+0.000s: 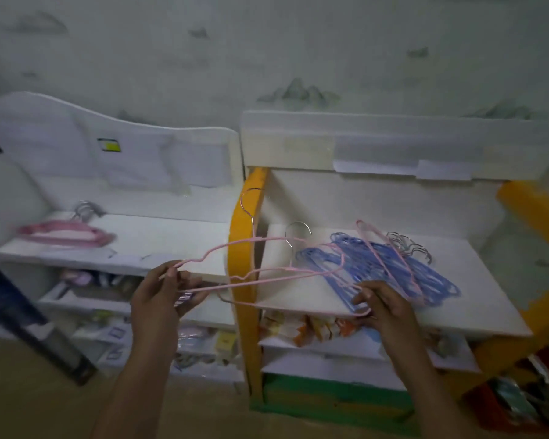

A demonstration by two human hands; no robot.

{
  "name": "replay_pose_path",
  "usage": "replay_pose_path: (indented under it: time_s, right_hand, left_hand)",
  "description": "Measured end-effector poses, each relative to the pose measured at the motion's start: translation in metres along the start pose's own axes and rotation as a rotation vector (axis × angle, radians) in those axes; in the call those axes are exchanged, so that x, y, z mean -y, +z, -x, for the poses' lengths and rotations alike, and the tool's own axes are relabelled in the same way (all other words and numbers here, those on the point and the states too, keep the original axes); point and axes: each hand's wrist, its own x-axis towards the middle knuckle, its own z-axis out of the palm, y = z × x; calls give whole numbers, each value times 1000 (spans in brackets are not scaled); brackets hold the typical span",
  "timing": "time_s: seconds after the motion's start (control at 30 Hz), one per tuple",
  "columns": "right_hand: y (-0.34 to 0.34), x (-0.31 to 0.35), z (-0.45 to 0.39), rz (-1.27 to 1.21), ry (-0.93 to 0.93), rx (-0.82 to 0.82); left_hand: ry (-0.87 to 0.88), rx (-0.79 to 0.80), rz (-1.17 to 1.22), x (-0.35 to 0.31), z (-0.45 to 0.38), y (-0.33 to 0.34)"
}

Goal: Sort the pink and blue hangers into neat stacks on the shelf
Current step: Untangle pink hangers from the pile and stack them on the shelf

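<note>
On the left shelf (159, 242), pink stack (65, 232) begun. My left hand (162, 299) and right hand (381, 307) pinch two pink hangers (267, 277); one pink hanger (390, 261) left atop the blue pile (384, 267).

Lower-shelf clutter (108, 318) is blurred; bin (520, 403) is cut off.

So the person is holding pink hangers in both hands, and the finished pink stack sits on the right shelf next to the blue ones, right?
Not quite. The left hand and right hand do hold pink hangers, but the head view shows the pink stack on the left shelf, apart from the blue hangers, which lie on the right shelf.
</note>
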Motion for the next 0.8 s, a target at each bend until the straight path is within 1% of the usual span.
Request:
replay_pose_path:
  time_s: [0.1,0.23,0.47,0.63,0.8]
  right_hand:
    - [35,3,-2,45,-28,34]
    - [89,6,-3,61,-17,80]
    - [207,17,7,62,-43,91]
    - [289,23,9,-4,5,87]
    - [361,21,14,-34,46,142]
  left_hand:
    - [7,-54,24,-11,-8,-33]
    - [2,-114,4,-24,-28,-82]
    - [8,-189,7,-65,-73,-171]
    - [-28,-247,27,-87,-103,-236]
    - [-63,-299,30,-105,-125,-301]
